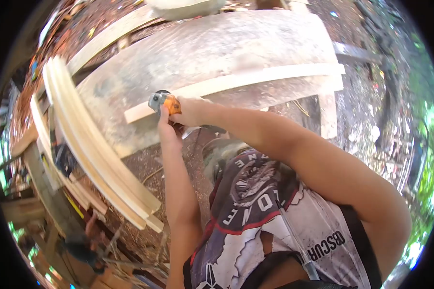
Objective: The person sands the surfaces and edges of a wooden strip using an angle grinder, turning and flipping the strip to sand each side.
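Observation:
An orange and grey power tool (168,102), shaped like a small angle grinder, sits over the near end of a long pale wood strip (217,85). My right hand (192,111) is closed around its orange body. From below, my left hand (167,126) also grips it, thumb up against the grey head. The strip lies lengthwise on a worn, dusty board tabletop (188,48). My palms and the tool hide its underside, so I cannot tell whether it touches the wood.
Several long pale wood strips (89,144) are stacked at the left, close to my left forearm. A whitish rounded object (185,7) stands at the table's far edge. Another person (89,245) shows at lower left. Wood shavings and scraps cover the ground.

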`<state>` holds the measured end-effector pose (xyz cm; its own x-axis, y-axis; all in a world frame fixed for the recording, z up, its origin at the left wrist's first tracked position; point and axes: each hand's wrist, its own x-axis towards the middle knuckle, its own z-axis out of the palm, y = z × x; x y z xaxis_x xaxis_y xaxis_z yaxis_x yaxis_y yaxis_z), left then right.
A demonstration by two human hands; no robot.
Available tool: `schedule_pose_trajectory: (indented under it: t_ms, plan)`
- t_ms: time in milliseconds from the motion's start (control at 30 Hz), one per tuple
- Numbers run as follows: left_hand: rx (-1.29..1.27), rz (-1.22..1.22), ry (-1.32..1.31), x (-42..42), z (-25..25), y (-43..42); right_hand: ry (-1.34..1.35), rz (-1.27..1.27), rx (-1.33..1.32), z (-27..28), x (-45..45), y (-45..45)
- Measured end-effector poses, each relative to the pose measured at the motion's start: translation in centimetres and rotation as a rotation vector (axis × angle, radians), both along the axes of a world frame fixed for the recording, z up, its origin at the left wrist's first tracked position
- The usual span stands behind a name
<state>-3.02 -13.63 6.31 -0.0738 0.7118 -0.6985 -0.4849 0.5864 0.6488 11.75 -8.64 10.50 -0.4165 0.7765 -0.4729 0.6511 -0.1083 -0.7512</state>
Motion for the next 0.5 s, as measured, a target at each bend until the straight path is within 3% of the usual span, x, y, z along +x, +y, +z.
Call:
schedule_pose_trajectory:
  t_ms: [133, 200, 233, 267, 333, 367, 400, 467, 500]
  plan:
    - [-0.014, -0.176, -0.08, 11.2, 0.1, -0.1, -0.029, -0.18, -0.063, 1.9, 10.9, -2.4]
    - [0.051, -0.393, 0.033, 16.2, 0.3, 0.4, -0.139, -0.285, -0.076, -0.6, 16.4, -3.4]
    - [0.06, -0.542, 0.152, 18.3, -0.7, 0.9, -0.092, -0.347, -0.048, -1.8, 19.3, -4.1]
    - [0.175, -0.755, 0.448, 20.0, -2.5, 1.1, -0.041, -0.411, -0.023, -2.5, 22.0, -4.8]
    - [0.416, -1.027, 1.052, 22.5, 0.3, 1.6, -0.032, -0.533, -0.051, -1.2, 26.5, -5.7]
    - [0.423, -1.056, 1.057, 23.2, 1.2, 1.9, -0.031, -0.631, -0.077, -0.9, 28.9, -6.1]
    - [0.431, -1.028, 1.055, 23.8, 1.9, 2.6, -0.042, -0.69, -0.038, -4.1, 31.9, -6.6]
    - [0.451, -1.012, 1.059, 24.6, 1.4, 4.1, -0.162, -0.765, -0.08, -2.5, 36.8, -7.2]
    - [0.621, -0.903, 1.141, 24.7, -0.6, 4.5, -0.155, -0.784, -0.081, -2.6, 39.1, -7.8]
